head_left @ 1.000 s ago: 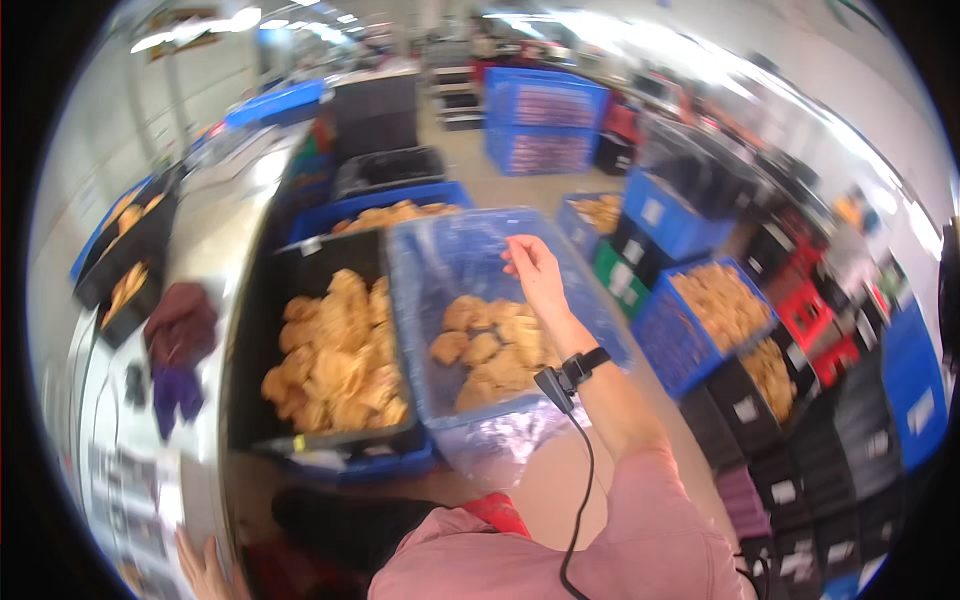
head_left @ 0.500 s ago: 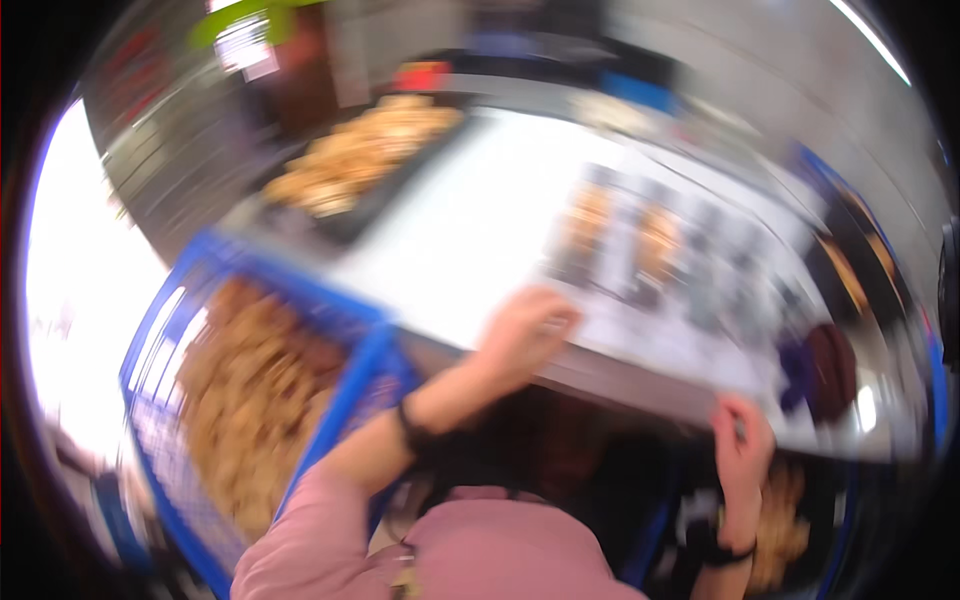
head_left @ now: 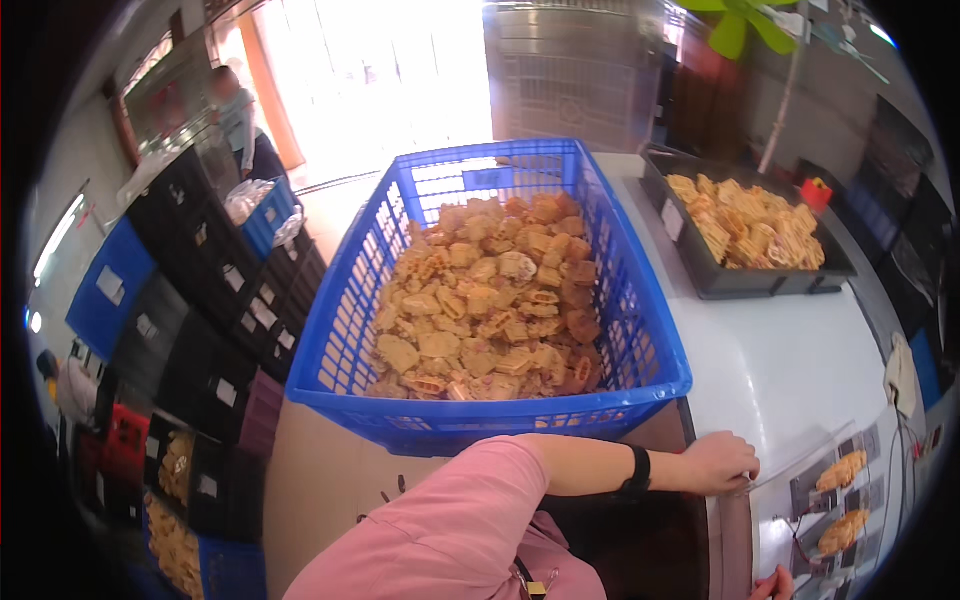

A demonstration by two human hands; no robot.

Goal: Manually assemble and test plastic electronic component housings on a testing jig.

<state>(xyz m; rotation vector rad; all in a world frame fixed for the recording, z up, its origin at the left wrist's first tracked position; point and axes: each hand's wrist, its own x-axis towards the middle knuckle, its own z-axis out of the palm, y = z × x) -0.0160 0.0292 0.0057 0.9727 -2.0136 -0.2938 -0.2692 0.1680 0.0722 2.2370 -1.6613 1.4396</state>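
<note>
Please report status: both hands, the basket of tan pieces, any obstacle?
Left hand at white table's edge, grip unclear. Right hand mostly cut off below. Tan pieces heaped in blue basket. Basket corner close ahead of left hand, possible obstacle.

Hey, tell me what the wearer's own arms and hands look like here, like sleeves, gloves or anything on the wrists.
The left arm has a plain pink sleeve that leaves the forearm bare, and a black band at the wrist. The left hand is ungloved. Only bare fingers of the right hand show; its wrist and sleeve are out of view.
</note>
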